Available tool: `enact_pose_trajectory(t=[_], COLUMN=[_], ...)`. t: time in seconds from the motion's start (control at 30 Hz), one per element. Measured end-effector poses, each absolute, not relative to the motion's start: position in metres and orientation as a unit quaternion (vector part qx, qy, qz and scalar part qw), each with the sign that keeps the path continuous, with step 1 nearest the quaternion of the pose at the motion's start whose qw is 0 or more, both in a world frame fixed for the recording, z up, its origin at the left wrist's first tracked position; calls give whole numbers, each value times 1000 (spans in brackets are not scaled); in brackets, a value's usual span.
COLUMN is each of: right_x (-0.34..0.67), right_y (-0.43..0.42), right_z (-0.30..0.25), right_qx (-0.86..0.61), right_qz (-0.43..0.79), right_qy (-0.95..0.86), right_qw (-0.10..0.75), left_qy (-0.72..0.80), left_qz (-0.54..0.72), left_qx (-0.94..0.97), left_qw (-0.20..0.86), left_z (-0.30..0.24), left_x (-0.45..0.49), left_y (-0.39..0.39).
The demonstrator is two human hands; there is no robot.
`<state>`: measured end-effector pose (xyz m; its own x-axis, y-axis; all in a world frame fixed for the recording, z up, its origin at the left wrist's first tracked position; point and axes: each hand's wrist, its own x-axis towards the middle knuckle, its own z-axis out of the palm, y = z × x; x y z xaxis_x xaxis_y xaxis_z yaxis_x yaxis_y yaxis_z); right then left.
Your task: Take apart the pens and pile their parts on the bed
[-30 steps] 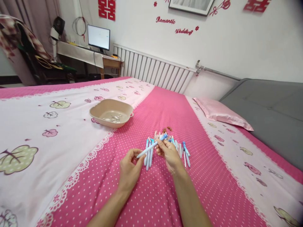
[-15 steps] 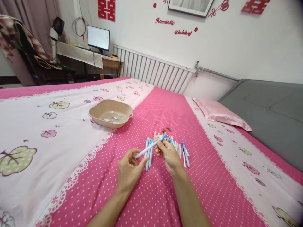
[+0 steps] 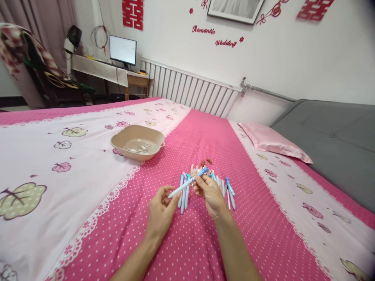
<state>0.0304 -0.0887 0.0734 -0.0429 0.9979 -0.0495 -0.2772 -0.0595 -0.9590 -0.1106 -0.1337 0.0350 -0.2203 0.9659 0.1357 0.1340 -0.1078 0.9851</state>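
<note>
My right hand [image 3: 209,193] pinches a light blue pen [image 3: 187,182] near its upper end, holding it slanted above the bed. My left hand [image 3: 160,208] has its fingers curled at the pen's lower tip and touches it there. Under and behind both hands lies a pile of several blue and pink pens [image 3: 222,187] on the pink dotted bedspread [image 3: 193,242]. A beige plastic basin [image 3: 137,141] with small pale bits in it sits further back to the left.
A pink pillow [image 3: 272,142] lies at the right by a grey sofa [image 3: 334,136]. A white radiator [image 3: 190,88] runs along the wall. At the far left stand a desk with a monitor [image 3: 122,50] and a chair draped with clothes.
The pen stays held in both hands in much the same place. The view has shifted slightly.
</note>
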Motion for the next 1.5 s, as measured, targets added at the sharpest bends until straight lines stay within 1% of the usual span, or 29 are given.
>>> enact_pose_trajectory(t=[0.13,0.27,0.5,0.7,0.87,0.97,1.07,1.23,1.4,1.5], right_x=[30,31,30,29,27,25,25,27,28,29], right_y=[-88,-88,-89,-91,-93,-93,-92,-93,-94,-95], right_z=[73,72,72,74,76,75,74,78,79,80], right_qx=[-432,-421,-412,-419,-437,-441,-443,-457,-457,-451], right_qz=[580,584,599,595,584,572,571,568,558,557], right_qy=[-420,-428,-429,-427,-435,-430,-410,-408,-436,-447], right_qw=[548,546,536,537,529,542,556,550,539,535], left_qy=[535,545,566,548,549,558,549,527,556,548], left_qz=[574,548,529,584,567,556,550,545,525,521], left_qx=[519,540,474,494,533,543,551,557,539,511], left_qw=[340,333,419,338,304,291,304,338,352,408], left_z=[38,38,30,37,36,34,33,37,38,36], left_x=[-110,-112,-113,-111,-112,-113,-113,-112,-113,-112], left_y=[-135,-135,-131,-133,-133,-133,-134,-135,-135,-133])
